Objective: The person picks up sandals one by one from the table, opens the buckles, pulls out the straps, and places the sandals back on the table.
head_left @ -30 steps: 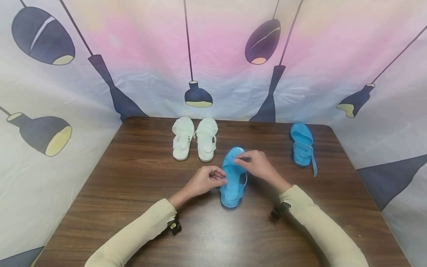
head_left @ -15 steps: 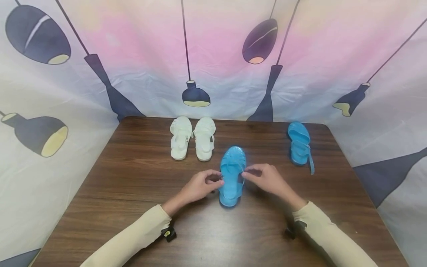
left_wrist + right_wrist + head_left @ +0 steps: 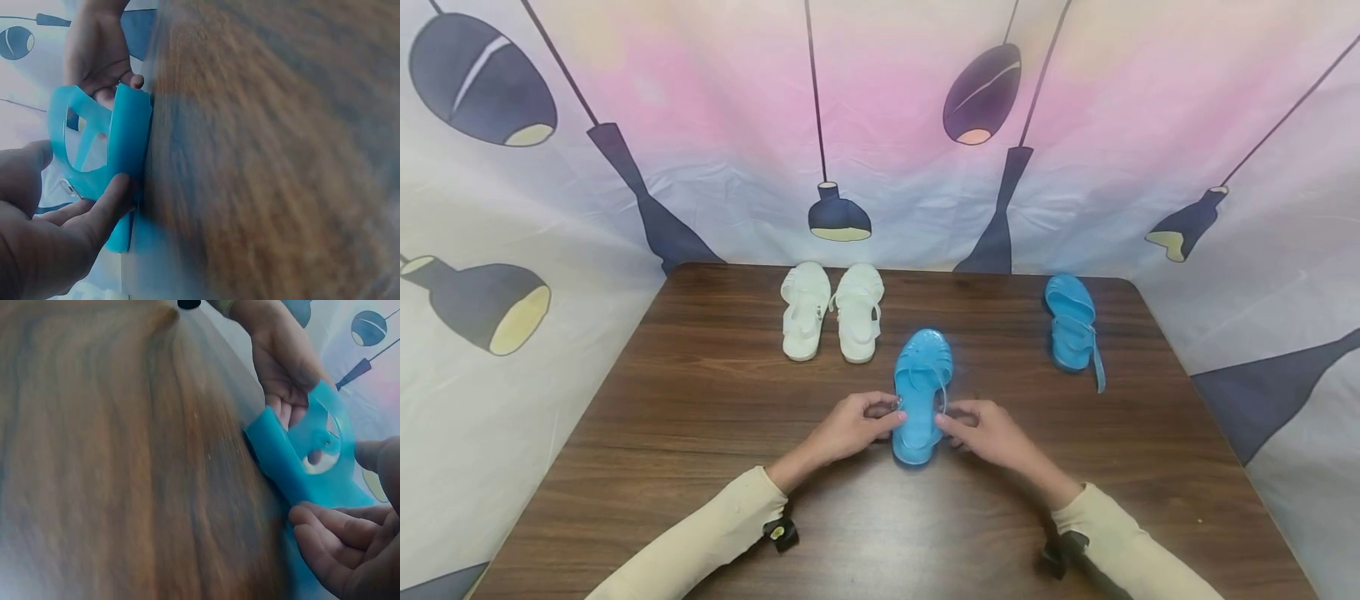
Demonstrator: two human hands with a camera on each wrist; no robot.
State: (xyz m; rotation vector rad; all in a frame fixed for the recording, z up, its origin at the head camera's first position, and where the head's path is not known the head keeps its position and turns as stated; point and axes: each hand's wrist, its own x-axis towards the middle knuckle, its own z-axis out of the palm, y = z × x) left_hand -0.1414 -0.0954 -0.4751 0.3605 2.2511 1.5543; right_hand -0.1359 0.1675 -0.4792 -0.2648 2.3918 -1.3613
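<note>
A blue jelly sandal (image 3: 917, 392) lies sole-down on the table, toe pointing away from me. At its left edge my left hand (image 3: 848, 429) holds it between thumb and fingers, near the small metal buckle (image 3: 69, 187). On the opposite edge, by the rear strap, my right hand (image 3: 996, 433) grips it with thumb on top and fingers low. In the left wrist view, fingertips (image 3: 119, 190) lie against the side of the sole. The right wrist view has the right fingers (image 3: 325, 528) bent beside the sole, below the heel strap (image 3: 340, 431).
A second blue sandal (image 3: 1070, 321) sits at the back right, its loose strap (image 3: 1099, 367) hanging toward me. Two white sandals (image 3: 805, 312) stand side by side at the back centre. The brown wooden table (image 3: 700, 375) meets a printed fabric backdrop (image 3: 737, 150) behind.
My right hand has come down from the sandal's front straps to its right side, near the heel. My left hand stays at the left edge, shifted slightly toward the heel.
</note>
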